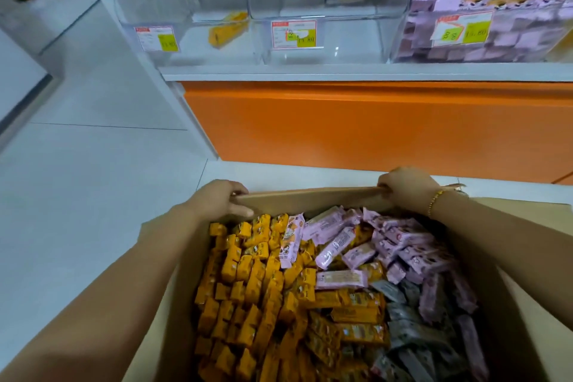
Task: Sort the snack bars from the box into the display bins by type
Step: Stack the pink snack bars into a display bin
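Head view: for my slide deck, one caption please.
Left hand and right hand grip the far flap of a brown cardboard box of orange, pink and grey snack bars.

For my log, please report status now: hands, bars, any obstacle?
Left hand and right hand grip far flap of box. Snack bars in box, none picked. Path to display bins open.
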The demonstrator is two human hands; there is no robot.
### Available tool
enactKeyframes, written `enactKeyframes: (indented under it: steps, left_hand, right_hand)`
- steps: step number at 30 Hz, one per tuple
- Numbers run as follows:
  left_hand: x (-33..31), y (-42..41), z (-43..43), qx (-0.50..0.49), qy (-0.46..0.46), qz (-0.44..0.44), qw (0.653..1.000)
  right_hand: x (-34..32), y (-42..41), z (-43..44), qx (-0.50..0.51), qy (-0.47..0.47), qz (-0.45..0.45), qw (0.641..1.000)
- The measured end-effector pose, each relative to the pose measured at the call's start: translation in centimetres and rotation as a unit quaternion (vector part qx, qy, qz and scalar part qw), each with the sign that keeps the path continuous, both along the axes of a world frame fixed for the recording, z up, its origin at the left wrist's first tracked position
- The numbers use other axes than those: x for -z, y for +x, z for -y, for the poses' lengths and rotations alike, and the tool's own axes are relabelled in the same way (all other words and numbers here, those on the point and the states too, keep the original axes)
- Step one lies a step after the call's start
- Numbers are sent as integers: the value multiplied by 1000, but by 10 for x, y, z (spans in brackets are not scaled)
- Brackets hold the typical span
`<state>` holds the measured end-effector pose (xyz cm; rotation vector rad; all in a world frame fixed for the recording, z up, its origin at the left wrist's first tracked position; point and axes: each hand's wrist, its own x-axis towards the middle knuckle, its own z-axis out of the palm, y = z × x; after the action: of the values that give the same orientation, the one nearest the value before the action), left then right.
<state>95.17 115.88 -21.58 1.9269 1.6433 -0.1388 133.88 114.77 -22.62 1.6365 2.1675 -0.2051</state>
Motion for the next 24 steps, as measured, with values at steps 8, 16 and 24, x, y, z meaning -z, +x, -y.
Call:
enactKeyframes:
  steps: [8,16,24]
  left_hand:
    - [20,36,-44,15,194,-114,974]
    - [20,79,-122,-108,263,-30,958]
    - [25,119,-83,-125,301,81,942]
  right_hand:
    - [8,56,-21,87,146,-12,985]
    - [2,76,-78,187,259,-93,943]
    - [-6,71,-42,160,220,-135,953]
